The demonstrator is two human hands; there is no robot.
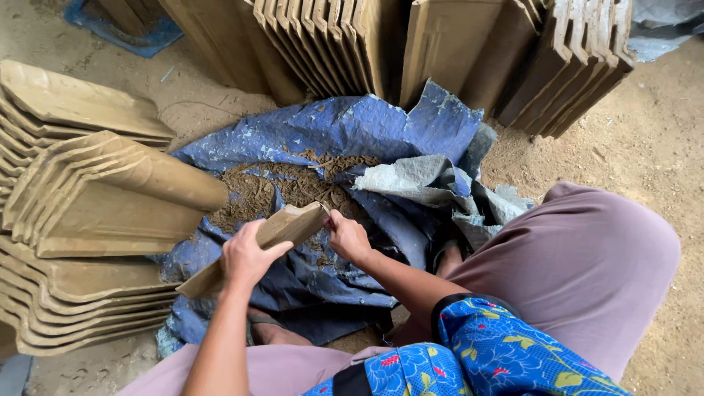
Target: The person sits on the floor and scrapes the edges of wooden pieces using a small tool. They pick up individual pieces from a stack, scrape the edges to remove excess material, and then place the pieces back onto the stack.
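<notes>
Left hand: grip closed around the middle of an unfired clay roof tile, held slanted, its upper end toward the right hand, apparently so that end is presented for working.
Right hand: grip closed on a small tool, too hidden to identify, touching the tile's upper end.
Beneath both grips: blue tarp on the dirt floor, carrying clay scrapings, seemingly there to catch them.
Left of the grips: stacked tiles. Beyond: tiles stood on edge.
</notes>
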